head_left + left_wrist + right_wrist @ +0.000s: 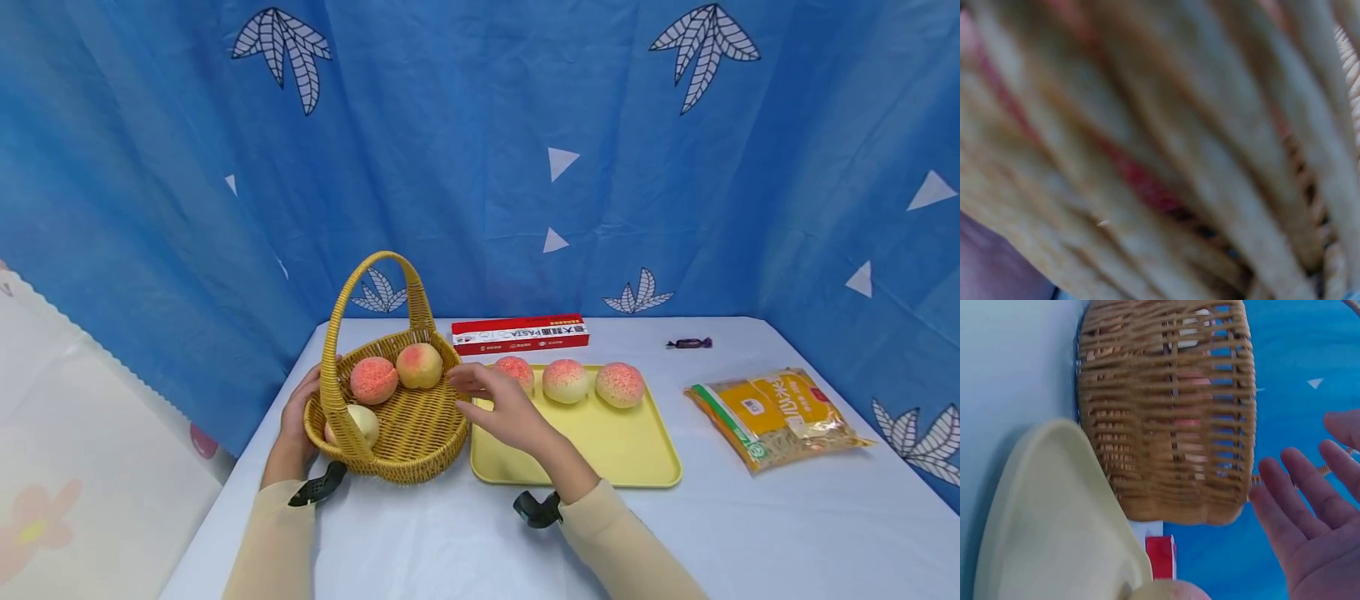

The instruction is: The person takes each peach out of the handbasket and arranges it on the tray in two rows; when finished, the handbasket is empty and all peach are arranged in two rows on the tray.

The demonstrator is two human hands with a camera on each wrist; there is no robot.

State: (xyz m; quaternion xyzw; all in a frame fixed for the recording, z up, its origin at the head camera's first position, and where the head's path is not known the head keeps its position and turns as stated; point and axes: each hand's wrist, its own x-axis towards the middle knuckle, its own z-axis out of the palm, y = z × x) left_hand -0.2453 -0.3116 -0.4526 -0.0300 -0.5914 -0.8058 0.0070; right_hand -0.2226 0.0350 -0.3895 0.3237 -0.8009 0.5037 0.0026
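Resting along the outer left wall of the wicker basket (408,472), the left hand (296,412) has its fingers partly hidden by the rim and handle; cannot tell whether they grasp it. The left wrist view is mostly blurred wicker. Right hand (506,408): fingers released, loosely extended, holding nothing, just beside the basket's right rim; contact not determinable.

Basket position: upright on the white bench (420,542), left of the yellow tray (600,446). Contents: a red-pink peach (374,381), a yellow peach (419,367) with red blush near the far side, and a pale peach (364,423) partly behind the handle.

Tray: three pink-speckled peaches (566,382) in a row along the far edge, the leftmost partly behind the right hand. Behind: red-and-white pasta box (521,335). Right of tray: purple-wrapped candy (690,342) and, nearer, an orange food packet (776,417).
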